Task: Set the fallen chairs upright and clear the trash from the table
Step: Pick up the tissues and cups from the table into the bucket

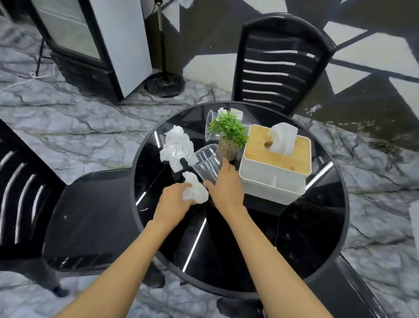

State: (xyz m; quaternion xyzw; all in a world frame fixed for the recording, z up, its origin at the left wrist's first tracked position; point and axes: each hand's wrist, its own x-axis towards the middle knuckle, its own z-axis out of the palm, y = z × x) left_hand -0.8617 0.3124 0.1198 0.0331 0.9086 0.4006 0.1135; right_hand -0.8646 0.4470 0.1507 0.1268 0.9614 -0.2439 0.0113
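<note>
On the round black glass table (pixel 259 239), my left hand (pixel 174 197) grips a crumpled white tissue (pixel 195 189). My right hand (pixel 224 183) holds a clear plastic cup (pixel 207 162) that lies on its side, thumb below it and fingers over its base. A larger crumpled tissue (pixel 177 147) lies just left of the cup. Another clear cup (pixel 212 123) lies tipped behind the small plant, with a bit of white tissue (pixel 221 110) by it. Two black chairs stand upright: one (pixel 280 63) beyond the table, one (pixel 23 193) at the left.
A small green plant in a pot (pixel 228 137) and a white tissue box with a wooden lid (pixel 276 159) stand on the table's far half. A glass-door fridge (pixel 88 29) and a fan stand (pixel 164 84) sit back left. Another chair's edge (pixel 358 298) shows lower right.
</note>
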